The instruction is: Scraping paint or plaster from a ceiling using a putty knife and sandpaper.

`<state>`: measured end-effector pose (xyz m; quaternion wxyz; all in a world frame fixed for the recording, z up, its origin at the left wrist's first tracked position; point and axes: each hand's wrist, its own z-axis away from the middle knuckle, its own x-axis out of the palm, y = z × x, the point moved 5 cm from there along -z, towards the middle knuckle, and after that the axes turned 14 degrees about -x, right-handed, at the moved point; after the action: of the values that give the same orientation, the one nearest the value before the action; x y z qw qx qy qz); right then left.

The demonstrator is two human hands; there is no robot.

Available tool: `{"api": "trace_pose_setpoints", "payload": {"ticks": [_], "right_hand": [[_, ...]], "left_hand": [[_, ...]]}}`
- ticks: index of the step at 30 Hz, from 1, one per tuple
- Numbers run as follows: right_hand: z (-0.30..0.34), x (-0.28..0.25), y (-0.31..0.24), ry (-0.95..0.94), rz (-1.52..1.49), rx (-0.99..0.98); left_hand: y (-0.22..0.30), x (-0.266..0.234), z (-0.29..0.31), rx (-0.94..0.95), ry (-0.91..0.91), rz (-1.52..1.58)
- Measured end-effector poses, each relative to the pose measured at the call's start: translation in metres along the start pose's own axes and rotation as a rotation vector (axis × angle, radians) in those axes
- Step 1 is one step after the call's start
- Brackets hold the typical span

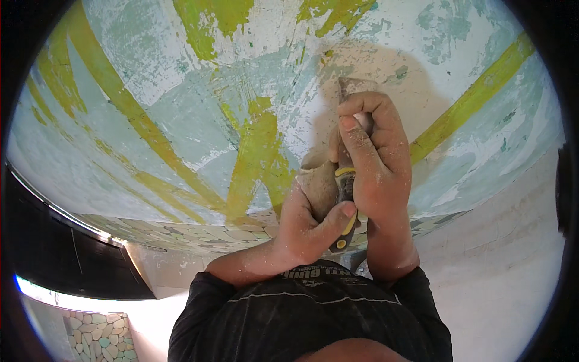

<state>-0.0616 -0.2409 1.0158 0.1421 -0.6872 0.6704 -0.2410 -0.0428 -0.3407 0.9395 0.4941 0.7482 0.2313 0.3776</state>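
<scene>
Wall surface in mottled pale blue and white, crossed by broad yellow-green painted stripes [145,127], spreads over the whole upper part of the view, its lower edge bowed by the lens. Plain off-white wall [500,235] takes up the lower right. The person's black short-sleeved T-shirt [313,314], with a thin pale line across it, fills the bottom centre. A dark, glossy black panel [72,235] lies at the left edge, and a band of flat pastel-coloured stones [205,234] runs along the foot of the painted surface. A smaller area of similar stones [102,338] shows at the lower left. Higher up, right of centre, is a dull beige patch [380,63], partly in shadow.

Both hands are dusty and in front of the painted surface. The right hand [384,166] is closed on the blade of a flat metal scraper with a black-and-yellow handle [345,187], thumb and forefinger pinching near the far end. The left hand [298,232] is clamped around the handle, thumb laid across it. The scraper points up, its broad tip over the beige patch; whether it touches there, I cannot tell. Smallest is a curved-edged, dusty beige piece [319,184], its kind unclear, held in the left hand beside the handle.
</scene>
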Motion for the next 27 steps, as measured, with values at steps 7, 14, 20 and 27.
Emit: {"api": "trace_pose_setpoints", "payload": {"ticks": [7,14,20,27], "right_hand": [[-0.016,0.007,-0.017,0.027,-0.050,0.096],[-0.018,0.006,-0.016,0.017,-0.141,0.071],[-0.010,0.006,-0.009,0.013,-0.086,0.136],[-0.008,0.013,-0.014,0.014,-0.048,0.149]], "left_hand": [[0.011,0.015,-0.006,0.167,0.146,0.092],[0.026,0.020,-0.004,0.011,0.190,0.091],[0.011,0.017,-0.006,0.192,0.303,0.151],[0.018,0.015,0.009,0.043,0.042,0.239]]}}
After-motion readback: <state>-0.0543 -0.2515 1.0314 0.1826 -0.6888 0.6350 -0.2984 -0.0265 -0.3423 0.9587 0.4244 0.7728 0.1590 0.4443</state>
